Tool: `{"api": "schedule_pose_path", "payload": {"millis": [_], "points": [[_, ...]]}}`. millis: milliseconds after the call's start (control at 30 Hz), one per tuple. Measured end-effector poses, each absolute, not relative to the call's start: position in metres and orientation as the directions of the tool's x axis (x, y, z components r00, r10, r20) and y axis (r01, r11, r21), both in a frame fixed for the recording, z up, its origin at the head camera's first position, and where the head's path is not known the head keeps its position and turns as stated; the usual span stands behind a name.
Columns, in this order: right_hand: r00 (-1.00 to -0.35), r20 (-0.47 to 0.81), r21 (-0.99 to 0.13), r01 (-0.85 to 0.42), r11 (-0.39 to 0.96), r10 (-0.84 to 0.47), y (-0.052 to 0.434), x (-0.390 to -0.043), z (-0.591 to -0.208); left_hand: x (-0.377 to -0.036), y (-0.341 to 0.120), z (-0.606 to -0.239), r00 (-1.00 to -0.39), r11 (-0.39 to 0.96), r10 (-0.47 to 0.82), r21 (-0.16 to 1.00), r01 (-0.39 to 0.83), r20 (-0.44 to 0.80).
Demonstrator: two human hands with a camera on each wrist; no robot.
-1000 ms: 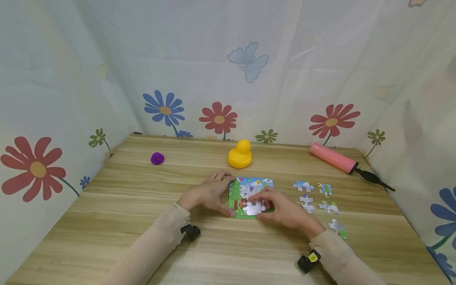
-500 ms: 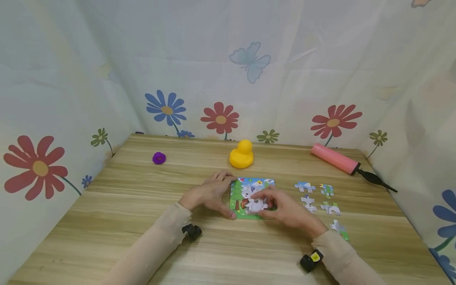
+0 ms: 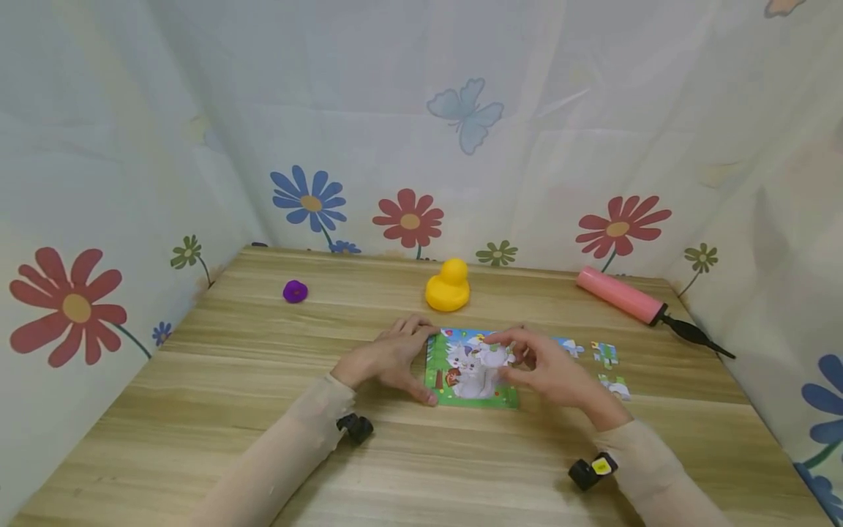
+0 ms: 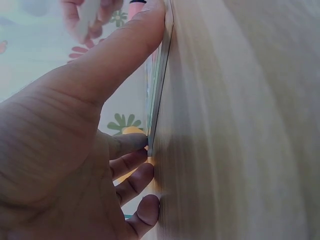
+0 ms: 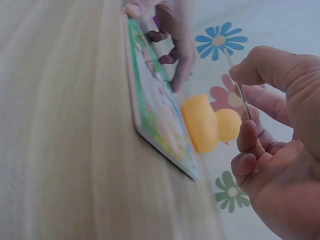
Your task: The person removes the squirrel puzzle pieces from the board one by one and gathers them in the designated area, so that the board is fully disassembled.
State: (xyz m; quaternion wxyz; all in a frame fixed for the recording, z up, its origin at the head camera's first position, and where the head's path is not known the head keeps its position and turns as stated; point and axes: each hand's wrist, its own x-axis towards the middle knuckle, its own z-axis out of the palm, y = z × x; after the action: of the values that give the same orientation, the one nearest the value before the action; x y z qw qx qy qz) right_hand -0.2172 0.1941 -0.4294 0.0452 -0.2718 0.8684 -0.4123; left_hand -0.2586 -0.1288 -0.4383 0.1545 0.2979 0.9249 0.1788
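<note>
Left hand [image 3: 385,359] braces the puzzle board [image 3: 469,369] at its left edge, fingers nearly straight; right hand [image 3: 549,369] pinches a puzzle piece [image 5: 238,85] above the board. I'd align tabs before pressing flat.

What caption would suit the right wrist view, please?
Right hand pinches a piece above the puzzle; duck behind.

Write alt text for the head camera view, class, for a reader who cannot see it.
A person's right hand pinches a jigsaw piece just above a square puzzle board on a wooden table, while the left hand holds the board's left edge. Loose pieces lie to the right; a yellow rubber duck, a purple object and a pink pump sit farther back.
</note>
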Motion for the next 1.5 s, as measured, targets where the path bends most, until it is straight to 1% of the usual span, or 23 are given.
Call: {"api": "schedule_pose_path", "payload": {"millis": [267,433,767,1000,1200,1500], "points": [[-0.861,0.209,-0.726,-0.454,0.516,-0.464,0.216,-0.216,-0.409,-0.258,-0.128,-0.439,-0.777,0.763,0.601,0.422,0.489,-0.188],[-0.857,0.237,-0.7,-0.478,0.531,-0.458,0.23,-0.214,-0.398,-0.258,-0.128,-0.439,-0.777,0.764,0.601,0.424,0.487,-0.191],[-0.864,0.28,-0.664,-0.489,0.566,-0.418,0.263,-0.198,-0.38,-0.258,-0.128,-0.439,-0.772,0.757,0.609,0.425,0.497,-0.183],[-0.849,0.327,-0.632,-0.523,0.572,-0.415,0.282,-0.189,-0.384,-0.258,-0.128,-0.44,-0.775,0.76,0.606,0.422,0.495,-0.182],[-0.853,0.315,-0.648,-0.513,0.563,-0.415,0.294,-0.179,-0.395,-0.258,-0.128,-0.44,-0.774,0.76,0.606,0.422,0.495,-0.183],[-0.864,0.254,-0.676,-0.48,0.559,-0.435,0.309,-0.166,-0.416,-0.258,-0.128,-0.441,-0.773,0.755,0.609,0.43,0.495,-0.177]]}}
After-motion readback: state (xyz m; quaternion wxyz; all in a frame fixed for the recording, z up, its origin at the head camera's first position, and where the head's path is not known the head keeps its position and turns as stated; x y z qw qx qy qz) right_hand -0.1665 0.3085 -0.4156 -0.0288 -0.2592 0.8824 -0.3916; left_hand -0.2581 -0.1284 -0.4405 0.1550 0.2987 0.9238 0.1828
